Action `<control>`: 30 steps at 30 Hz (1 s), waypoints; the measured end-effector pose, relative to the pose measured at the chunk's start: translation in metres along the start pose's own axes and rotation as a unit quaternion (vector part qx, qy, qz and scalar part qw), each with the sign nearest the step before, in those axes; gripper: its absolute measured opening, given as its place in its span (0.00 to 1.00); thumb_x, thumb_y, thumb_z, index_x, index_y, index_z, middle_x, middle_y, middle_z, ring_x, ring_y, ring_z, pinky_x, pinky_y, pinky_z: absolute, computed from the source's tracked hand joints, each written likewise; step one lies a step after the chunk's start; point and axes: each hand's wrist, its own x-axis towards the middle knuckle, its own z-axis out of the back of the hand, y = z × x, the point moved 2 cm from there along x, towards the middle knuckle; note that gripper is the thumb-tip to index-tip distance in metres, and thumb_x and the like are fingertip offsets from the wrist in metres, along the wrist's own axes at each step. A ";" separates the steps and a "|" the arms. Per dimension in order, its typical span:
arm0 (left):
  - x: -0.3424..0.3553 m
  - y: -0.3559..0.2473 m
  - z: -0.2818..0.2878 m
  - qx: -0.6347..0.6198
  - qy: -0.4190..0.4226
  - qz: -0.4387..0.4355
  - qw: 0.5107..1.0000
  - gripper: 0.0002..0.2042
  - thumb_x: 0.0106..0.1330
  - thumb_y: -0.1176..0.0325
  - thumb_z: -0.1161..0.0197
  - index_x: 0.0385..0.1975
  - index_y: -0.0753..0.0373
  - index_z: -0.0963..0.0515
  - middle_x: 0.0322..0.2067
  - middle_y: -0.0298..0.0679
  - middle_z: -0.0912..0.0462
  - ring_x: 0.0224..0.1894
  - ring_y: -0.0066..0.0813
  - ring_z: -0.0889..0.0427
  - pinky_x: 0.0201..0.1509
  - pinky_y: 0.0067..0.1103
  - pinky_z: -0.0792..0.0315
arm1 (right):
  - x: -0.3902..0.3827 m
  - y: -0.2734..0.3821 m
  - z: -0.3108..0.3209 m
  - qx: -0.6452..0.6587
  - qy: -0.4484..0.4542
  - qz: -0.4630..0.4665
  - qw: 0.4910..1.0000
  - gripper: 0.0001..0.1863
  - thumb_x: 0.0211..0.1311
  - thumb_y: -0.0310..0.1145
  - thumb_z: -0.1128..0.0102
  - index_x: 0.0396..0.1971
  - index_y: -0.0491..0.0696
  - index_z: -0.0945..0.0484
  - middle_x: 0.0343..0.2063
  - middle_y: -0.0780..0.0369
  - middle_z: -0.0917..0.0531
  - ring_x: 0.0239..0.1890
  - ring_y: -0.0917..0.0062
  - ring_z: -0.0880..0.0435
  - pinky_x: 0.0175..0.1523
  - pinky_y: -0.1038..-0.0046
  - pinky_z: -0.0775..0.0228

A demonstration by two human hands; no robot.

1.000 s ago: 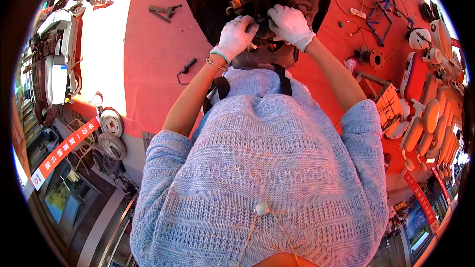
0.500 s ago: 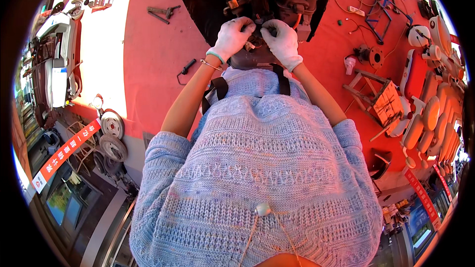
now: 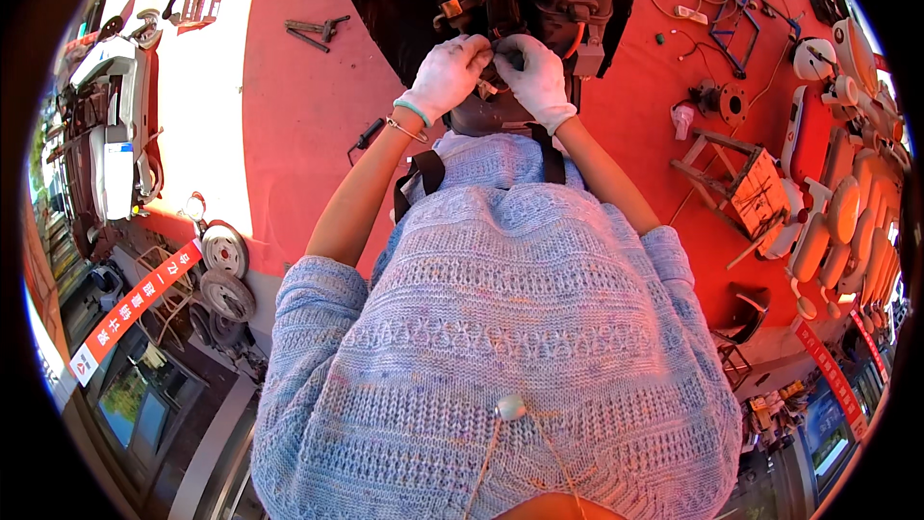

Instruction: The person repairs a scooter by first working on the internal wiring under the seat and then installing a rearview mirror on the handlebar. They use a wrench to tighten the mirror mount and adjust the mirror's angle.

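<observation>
Both my hands, in white work gloves, meet just under the open black housing (image 3: 390,14) of a vehicle-like machine. My left hand (image 3: 447,79) is closed in a pinch, its fingertips near dark wiring. Beside it on the right, my right hand (image 3: 535,82) has its thumb and fingers curled together. What the fingertips hold is hidden by the gloves and shadow. A small pale connector (image 3: 486,89) shows between the hands. Inside the housing are a part with a yellow-orange piece (image 3: 450,9), an orange cable (image 3: 577,39) and a grey box (image 3: 589,61).
On the red floor at right stand a wooden stool (image 3: 746,188), a blue metal frame (image 3: 739,29) and a round flanged part (image 3: 731,104). Several seats (image 3: 842,212) are stacked beyond. At left lie a metal tool (image 3: 318,31), a black-handled tool (image 3: 366,138) and wheels (image 3: 224,250).
My right hand has moved left, so its fingertips are now close to those of my left hand. My left hand has barely shifted.
</observation>
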 end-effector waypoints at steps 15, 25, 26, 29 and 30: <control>0.007 0.006 -0.005 0.008 0.007 0.003 1.000 0.07 0.57 0.77 0.49 0.33 0.63 0.25 0.29 0.45 0.21 0.35 0.47 0.22 0.40 0.33 0.28 | 0.003 0.005 -0.005 -0.056 -0.019 -0.093 0.994 0.12 0.47 0.39 0.37 0.26 0.46 0.22 0.25 0.59 0.18 0.30 0.67 0.18 0.37 0.69 0.28; 0.001 -0.010 -0.004 -0.154 0.079 0.088 0.981 0.07 0.57 0.78 0.49 0.33 0.65 0.24 0.29 0.45 0.20 0.34 0.41 0.19 0.40 0.27 0.26 | 0.009 -0.013 -0.001 -0.023 -0.081 -0.162 0.983 0.12 0.48 0.39 0.37 0.27 0.44 0.21 0.24 0.58 0.17 0.30 0.68 0.17 0.37 0.71 0.27; -0.001 -0.013 -0.004 -0.184 0.105 0.086 0.973 0.07 0.57 0.78 0.49 0.33 0.65 0.24 0.28 0.45 0.19 0.33 0.40 0.19 0.40 0.26 0.26 | 0.009 -0.019 -0.001 -0.025 -0.099 -0.166 0.981 0.12 0.49 0.38 0.37 0.27 0.44 0.21 0.24 0.58 0.17 0.30 0.69 0.16 0.37 0.71 0.26; -0.010 -0.016 -0.007 -0.145 0.064 0.097 0.983 0.07 0.62 0.71 0.47 0.33 0.66 0.24 0.24 0.41 0.20 0.30 0.32 0.19 0.34 0.24 0.27 | 0.003 -0.023 0.003 0.045 -0.047 -0.121 0.990 0.12 0.50 0.37 0.37 0.28 0.43 0.21 0.26 0.58 0.17 0.30 0.70 0.16 0.37 0.73 0.26; -0.011 -0.009 -0.006 -0.121 0.026 0.132 0.983 0.08 0.63 0.68 0.47 0.33 0.66 0.24 0.25 0.40 0.20 0.28 0.30 0.20 0.33 0.23 0.27 | -0.004 -0.017 0.003 0.032 -0.050 -0.093 0.994 0.11 0.51 0.35 0.38 0.30 0.43 0.21 0.25 0.59 0.17 0.29 0.74 0.17 0.37 0.74 0.26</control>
